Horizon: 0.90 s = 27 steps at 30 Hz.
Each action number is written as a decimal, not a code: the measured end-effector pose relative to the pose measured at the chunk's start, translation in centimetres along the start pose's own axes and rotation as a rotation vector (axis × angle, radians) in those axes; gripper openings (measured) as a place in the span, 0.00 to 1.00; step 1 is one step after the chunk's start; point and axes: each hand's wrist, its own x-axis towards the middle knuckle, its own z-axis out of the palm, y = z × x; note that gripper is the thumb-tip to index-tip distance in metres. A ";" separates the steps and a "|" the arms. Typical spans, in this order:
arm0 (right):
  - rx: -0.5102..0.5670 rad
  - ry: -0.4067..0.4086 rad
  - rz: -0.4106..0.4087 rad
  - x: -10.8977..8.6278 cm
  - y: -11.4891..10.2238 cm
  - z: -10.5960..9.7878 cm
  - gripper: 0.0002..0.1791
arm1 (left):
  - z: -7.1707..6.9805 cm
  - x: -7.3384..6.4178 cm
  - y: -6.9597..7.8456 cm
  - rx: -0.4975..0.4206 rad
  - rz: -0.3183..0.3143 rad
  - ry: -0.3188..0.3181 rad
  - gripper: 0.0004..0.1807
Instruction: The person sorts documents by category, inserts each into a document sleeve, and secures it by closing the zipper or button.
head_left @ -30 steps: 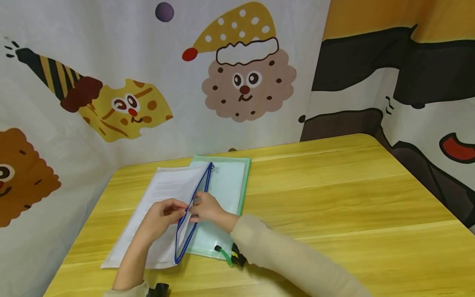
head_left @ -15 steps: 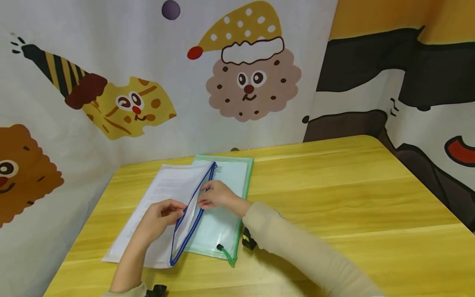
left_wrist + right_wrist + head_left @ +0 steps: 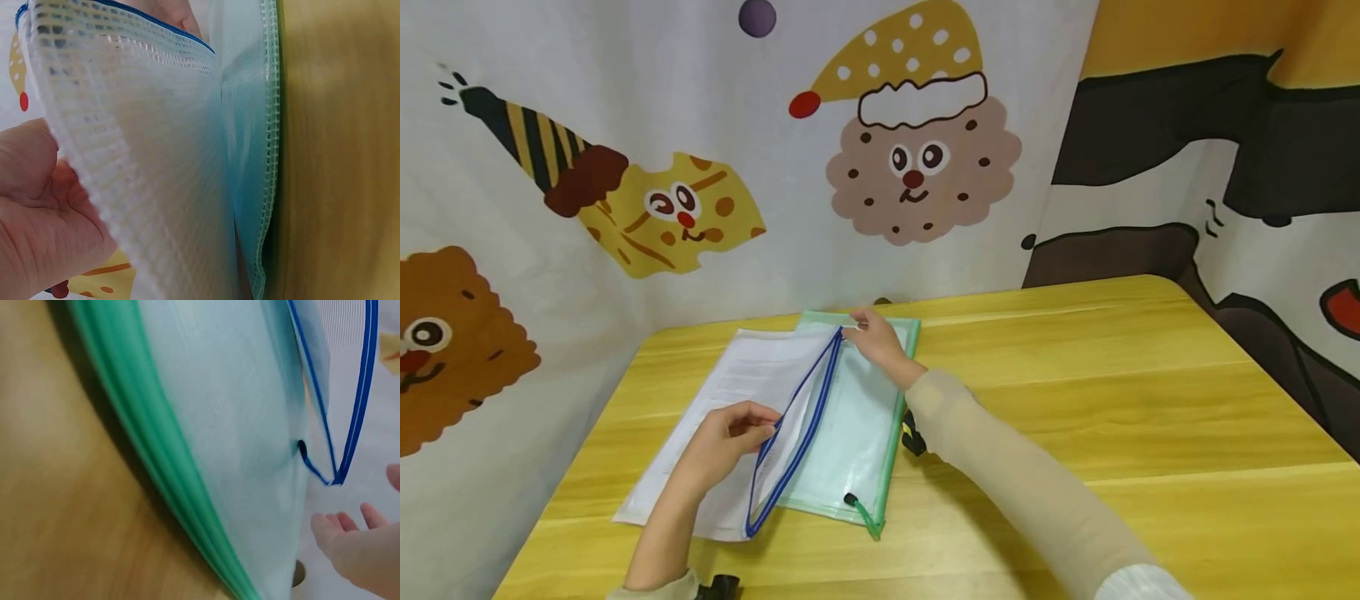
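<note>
My left hand (image 3: 727, 439) pinches the upper lip of a white mesh zip pouch (image 3: 722, 383) with a blue zipper, holding its mouth apart. Faint lines of print show through the pouch. Near the far end of the zipper my right hand (image 3: 880, 343) hovers, its fingers loosely extended. In the right wrist view, that hand (image 3: 362, 550) is apart from the blue zipper pull (image 3: 312, 467). Under the white pouch lies a second, green-edged zip pouch (image 3: 857, 408). The left wrist view shows the white mesh (image 3: 150, 156) raised from the green-edged pouch (image 3: 250, 144).
A yellow wood-grain table (image 3: 1075, 400) carries both pouches. A green zipper pull with a black end (image 3: 865, 512) hangs off the near corner of the lower pouch. Behind the table hangs a curtain (image 3: 790, 267) printed with cartoon food.
My right hand has left the pouch's mouth and moved away toward the far end of the zipper. The mouth gapes wider; my left hand keeps its pinch.
</note>
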 end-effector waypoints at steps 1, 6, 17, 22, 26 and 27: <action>0.007 -0.007 0.001 0.3 0.2 0.0 0.26 | 0.0 0.0 0.0 -0.001 0.000 0.001 0.10; 0.064 -0.059 0.015 1.5 0.9 0.0 0.28 | -0.1 -0.1 -0.2 -0.008 0.018 -0.005 0.10; 0.140 -0.111 0.064 2.7 1.4 0.5 0.20 | -0.4 -0.3 -0.5 -0.007 0.034 -0.032 0.09; 0.246 -0.137 0.142 2.4 1.2 0.3 0.21 | -0.6 -0.4 -0.8 0.011 0.022 -0.073 0.09; 0.277 -0.156 0.175 1.9 0.9 0.0 0.21 | -0.4 -0.4 -1.2 0.027 -0.017 -0.105 0.09; 0.278 -0.157 0.177 1.8 0.8 0.0 0.21 | -0.3 -0.4 -1.2 0.028 -0.030 -0.121 0.09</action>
